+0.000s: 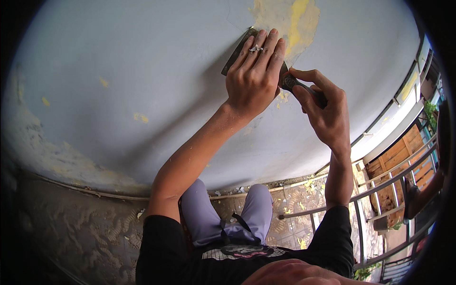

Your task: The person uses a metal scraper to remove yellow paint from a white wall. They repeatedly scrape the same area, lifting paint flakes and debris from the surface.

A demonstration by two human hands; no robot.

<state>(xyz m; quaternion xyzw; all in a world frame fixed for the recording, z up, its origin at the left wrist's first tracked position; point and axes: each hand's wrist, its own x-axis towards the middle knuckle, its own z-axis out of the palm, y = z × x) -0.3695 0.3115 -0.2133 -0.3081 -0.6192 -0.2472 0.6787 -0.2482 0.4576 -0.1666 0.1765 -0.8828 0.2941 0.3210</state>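
A wide scraper with a dark metal blade [235, 57] lies at a slant against a pale grey painted wall [149, 74]. My left hand [254, 71] presses flat across the blade, fingers stretched out, holding it to the wall; its thumb is mostly hidden. A small white paint flake [256, 48] clings to the fingers. The scraper's dark handle [306, 91] is in my right hand [326, 110], held between thumb and fingers. Just above and right of the blade, the paint is off in a large patch [301, 25] of yellow and beige.
Paint chips [302, 243] litter the patterned tile floor [96, 228] around my knees. A thin pipe [221, 196] runs along the wall's foot. To the right stand a metal railing [377, 188] and wooden boards [395, 156]. Beyond it is another person's sandalled foot [412, 199].
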